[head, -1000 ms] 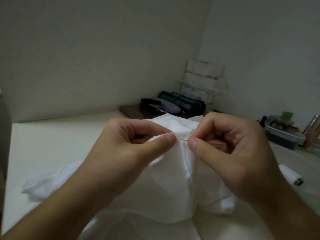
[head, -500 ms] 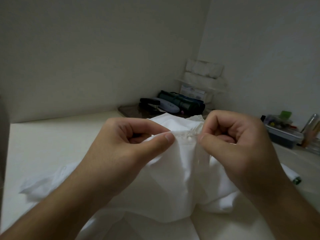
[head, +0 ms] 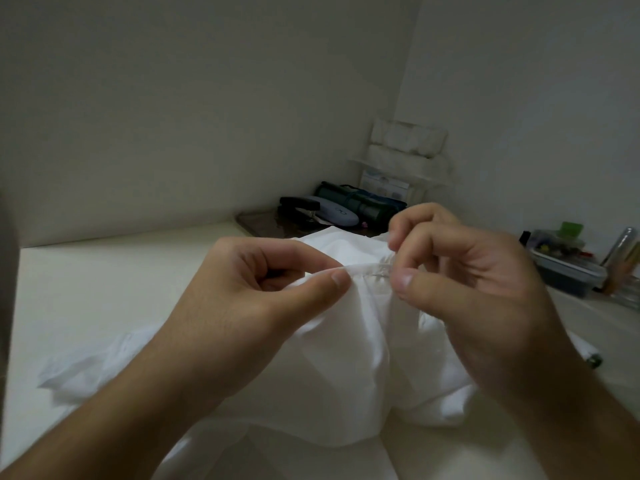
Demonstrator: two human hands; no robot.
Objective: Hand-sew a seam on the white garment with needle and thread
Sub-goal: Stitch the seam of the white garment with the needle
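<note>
Your left hand (head: 263, 292) pinches a raised fold of the white garment (head: 346, 368) between thumb and curled forefinger, holding the edge taut above the pale tabletop (head: 90, 289). Just beside it, your right hand (head: 478, 296) is curled at the same fold, thumb and fingertips closed together at the seam (head: 372, 270), where a thin glint that may be the needle shows between your two thumbs; whether those fingers actually grip it cannot be told, and the thread is too fine to make out. The garment hangs from both hands in loose folds and spreads across the table toward you and to your left. Half hidden behind your right wrist, a white spool with a dark end (head: 590, 355) lies on the table. Farther right stand a clear box of small coloured items (head: 564, 261) and a glass jar (head: 627, 268). In the far corner rest a black stapler (head: 299, 204), a grey-blue case (head: 334, 214), a dark green roll (head: 360, 202) and stacked white packages (head: 408, 147).
</note>
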